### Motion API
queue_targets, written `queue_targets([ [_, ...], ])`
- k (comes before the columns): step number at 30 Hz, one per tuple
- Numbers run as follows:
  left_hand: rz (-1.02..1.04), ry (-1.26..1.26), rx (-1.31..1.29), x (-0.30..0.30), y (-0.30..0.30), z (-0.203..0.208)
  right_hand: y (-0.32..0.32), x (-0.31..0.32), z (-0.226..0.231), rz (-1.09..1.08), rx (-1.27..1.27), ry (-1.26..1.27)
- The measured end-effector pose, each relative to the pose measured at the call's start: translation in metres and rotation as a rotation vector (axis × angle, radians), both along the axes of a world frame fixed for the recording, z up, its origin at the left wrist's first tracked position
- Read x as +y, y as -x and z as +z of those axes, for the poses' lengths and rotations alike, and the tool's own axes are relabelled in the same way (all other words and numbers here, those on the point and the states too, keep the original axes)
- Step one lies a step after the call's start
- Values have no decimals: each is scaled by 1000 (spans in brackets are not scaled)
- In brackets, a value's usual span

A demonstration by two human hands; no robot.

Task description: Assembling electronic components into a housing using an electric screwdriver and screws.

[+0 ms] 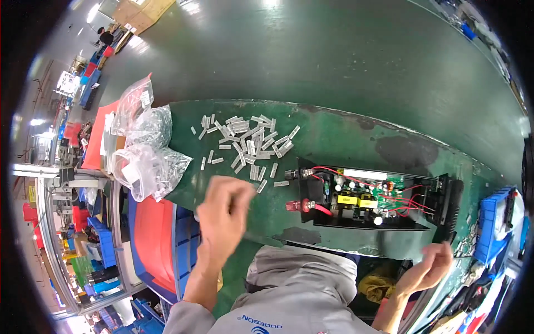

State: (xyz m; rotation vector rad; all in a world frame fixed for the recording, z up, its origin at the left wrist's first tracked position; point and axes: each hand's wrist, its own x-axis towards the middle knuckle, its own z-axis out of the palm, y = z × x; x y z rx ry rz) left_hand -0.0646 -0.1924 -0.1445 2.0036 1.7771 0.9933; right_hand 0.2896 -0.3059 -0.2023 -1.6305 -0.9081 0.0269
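Near scattered clear strips (251, 146) at left, cannot tell the grip of the blurred left hand (223, 212), nor, beside the open circuit unit (364, 201), of the right hand (427, 270).

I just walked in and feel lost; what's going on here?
A person is at a green bench, the blurred left hand beside loose clear pieces; whether it holds one, I can't tell. The right hand is near the end panel of an opened electronic device, with red wires exposed. Plastic bags lie left of the pieces.
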Motion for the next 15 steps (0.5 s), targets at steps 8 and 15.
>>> queue_targets([
  [8, -645, -105, -218, -28, -112, 12, 69, 17, 33, 709, 295, 36],
  [15, -718, -88, -286, -32, -135, 0, 42, 3, 22, 586, 436, -2],
])
